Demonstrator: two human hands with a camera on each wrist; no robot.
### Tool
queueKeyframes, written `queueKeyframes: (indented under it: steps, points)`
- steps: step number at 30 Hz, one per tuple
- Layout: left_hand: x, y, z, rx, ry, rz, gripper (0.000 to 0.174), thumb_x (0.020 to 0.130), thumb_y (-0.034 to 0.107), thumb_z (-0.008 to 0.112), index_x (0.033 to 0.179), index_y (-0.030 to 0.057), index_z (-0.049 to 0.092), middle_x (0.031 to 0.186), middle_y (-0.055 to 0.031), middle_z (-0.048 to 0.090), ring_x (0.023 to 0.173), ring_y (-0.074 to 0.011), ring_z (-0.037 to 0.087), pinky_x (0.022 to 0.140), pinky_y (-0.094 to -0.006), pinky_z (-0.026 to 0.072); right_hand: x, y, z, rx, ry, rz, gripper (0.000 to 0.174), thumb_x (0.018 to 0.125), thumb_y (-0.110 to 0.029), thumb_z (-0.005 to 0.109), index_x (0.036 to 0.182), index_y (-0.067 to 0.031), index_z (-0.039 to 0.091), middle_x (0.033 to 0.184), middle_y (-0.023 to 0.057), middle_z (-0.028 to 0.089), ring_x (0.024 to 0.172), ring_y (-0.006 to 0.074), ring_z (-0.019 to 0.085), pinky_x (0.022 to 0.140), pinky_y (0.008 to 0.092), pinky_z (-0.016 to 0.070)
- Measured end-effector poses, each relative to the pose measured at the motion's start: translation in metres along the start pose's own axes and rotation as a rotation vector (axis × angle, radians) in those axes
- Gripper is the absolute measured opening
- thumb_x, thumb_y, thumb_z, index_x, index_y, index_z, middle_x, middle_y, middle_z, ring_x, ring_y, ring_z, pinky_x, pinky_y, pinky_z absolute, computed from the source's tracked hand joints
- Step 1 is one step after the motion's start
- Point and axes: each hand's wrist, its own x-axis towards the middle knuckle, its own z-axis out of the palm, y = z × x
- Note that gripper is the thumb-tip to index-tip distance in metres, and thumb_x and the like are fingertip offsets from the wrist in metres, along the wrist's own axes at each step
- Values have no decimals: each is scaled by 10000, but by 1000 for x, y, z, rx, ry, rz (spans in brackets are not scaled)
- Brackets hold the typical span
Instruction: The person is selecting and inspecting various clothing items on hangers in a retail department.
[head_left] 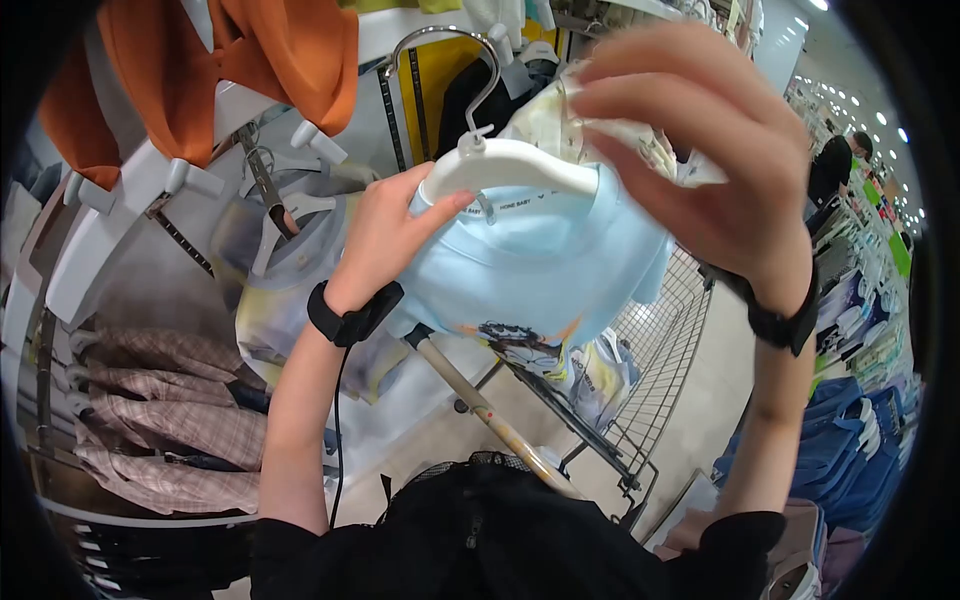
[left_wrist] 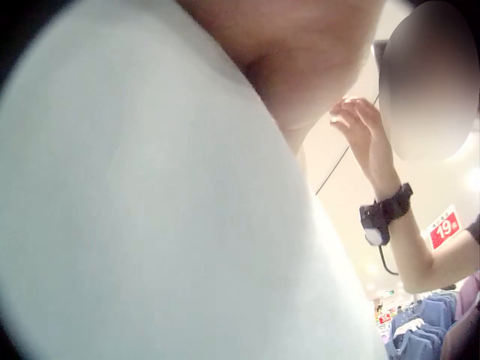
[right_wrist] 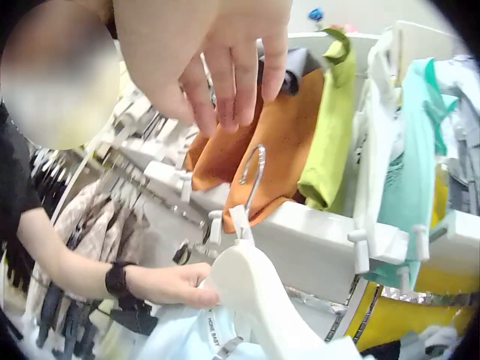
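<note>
A light blue child's T-shirt (head_left: 500, 260) with a printed front hangs on a white hanger (head_left: 515, 160) with a metal hook (head_left: 490, 90). My left hand (head_left: 388, 225) grips the hanger's left shoulder together with the shirt's collar, thumb across the front. My right hand (head_left: 720, 150) is raised to the right of the hook, blurred, its fingers loosely bent with nothing in them. In the right wrist view the fingers of that hand (right_wrist: 225, 75) hang above the hook. Pale blue cloth fills much of the left wrist view.
Orange garments (head_left: 235, 70) hang from a white rack at upper left, with plaid clothes (head_left: 165, 410) below. A wire shopping cart (head_left: 650, 350) holding clothes stands beyond the shirt. Blue garments (head_left: 830, 440) hang at right. A person (head_left: 840, 165) stands farther back.
</note>
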Motion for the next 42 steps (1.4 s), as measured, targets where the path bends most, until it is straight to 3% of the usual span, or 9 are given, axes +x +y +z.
queueKeyframes:
  steps: [2, 5, 7, 12, 18, 22, 26, 31, 42]
  points:
    - [-2, -3, -4, -2, 41, 10, 280, 774, 279, 637, 919, 41, 627, 750, -129, 630, 650, -281, 603, 599, -303, 449, -31, 10, -8, 35, -45, 215, 306, 661, -94, 701, 933, 16, 615, 941, 125, 614, 884, 248, 585, 779, 327, 447]
    - [-7, 3, -15, 88, 79, 40, 270, 747, 257, 659, 904, 40, 623, 747, -118, 625, 653, -274, 601, 598, -297, 449, -56, -3, 23, 186, -67, 453, 421, 685, -196, 699, 1048, -26, 570, 942, 129, 593, 842, 299, 585, 733, 330, 462]
    - [-14, 15, -27, 155, 72, 62, 263, 729, 242, 674, 891, 42, 623, 750, -112, 621, 653, -268, 597, 596, -295, 448, -60, -8, 30, 306, -554, 669, 590, 668, -230, 723, 1162, 5, 503, 1130, 132, 552, 1014, 242, 545, 875, 330, 405]
    - [-42, 18, -55, 247, 122, 195, 286, 629, 170, 751, 825, 18, 610, 745, -104, 602, 655, -254, 584, 592, -297, 442, -64, 36, 7, 1109, -524, 608, 494, 779, -218, 620, 1214, -27, 487, 1103, 124, 571, 997, 212, 550, 848, 324, 431]
    - [-60, 17, -79, 119, 118, 241, 244, 575, 78, 692, 773, -2, 576, 671, -78, 546, 585, -206, 524, 538, -266, 397, -40, 56, 72, 1156, -630, 482, 396, 837, -147, 565, 1214, -51, 494, 1196, 97, 514, 1035, 224, 530, 900, 345, 408]
    - [-62, 20, -81, 179, 38, 373, 217, 638, 170, 639, 748, -4, 571, 661, -89, 535, 577, -234, 532, 518, -285, 399, -32, 11, 148, 1228, -513, 76, 410, 862, -166, 541, 1246, -56, 449, 1159, 115, 534, 1019, 207, 532, 898, 313, 415]
    - [-75, 25, -77, 172, 64, 512, 175, 640, 184, 637, 673, 29, 564, 608, -69, 521, 518, -233, 520, 454, -299, 378, -24, -20, 159, 1416, -688, 138, 285, 875, -187, 526, 1098, -11, 510, 1018, 119, 594, 921, 212, 584, 811, 315, 444]
    - [-118, 15, -79, 246, 140, 481, 208, 668, 218, 629, 650, 34, 533, 585, -59, 497, 476, -209, 479, 417, -290, 332, -25, -25, 152, 1642, -651, 433, 138, 881, -140, 525, 947, -19, 516, 806, 16, 565, 690, 47, 487, 633, 213, 420]
    - [-168, 0, -103, 198, 218, 382, 205, 714, 197, 611, 640, 20, 537, 573, -60, 498, 461, -214, 478, 418, -293, 349, -15, -46, 172, 1851, -725, 378, 173, 885, -173, 527, 938, -9, 511, 792, -2, 521, 647, 61, 448, 575, 219, 379]
